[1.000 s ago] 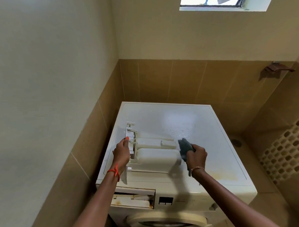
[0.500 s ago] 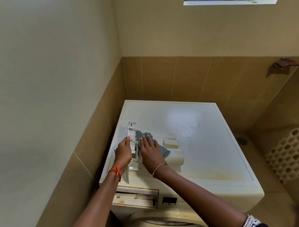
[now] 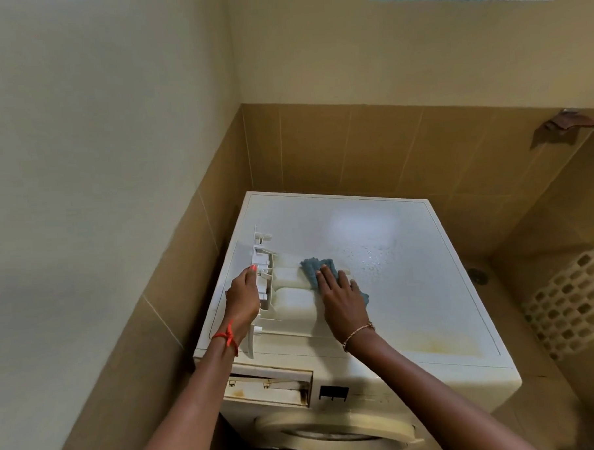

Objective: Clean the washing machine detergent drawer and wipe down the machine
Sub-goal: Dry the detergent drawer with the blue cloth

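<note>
White washer top point(image 3: 410, 288), tan tiles point(image 3: 370, 146); left hand point(image 3: 241, 300) round drawer point(image 3: 292, 301), right hand point(image 3: 341, 299) on cloth point(image 3: 312, 266)

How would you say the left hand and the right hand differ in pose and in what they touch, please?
The left hand curls round the front end of the drawer; the right hand lies flat with straight fingers, pressing a blue cloth onto it. The left wrist wears a red thread, the right a thin chain bracelet. Both rest on the drawer atop the washing machine.
</note>
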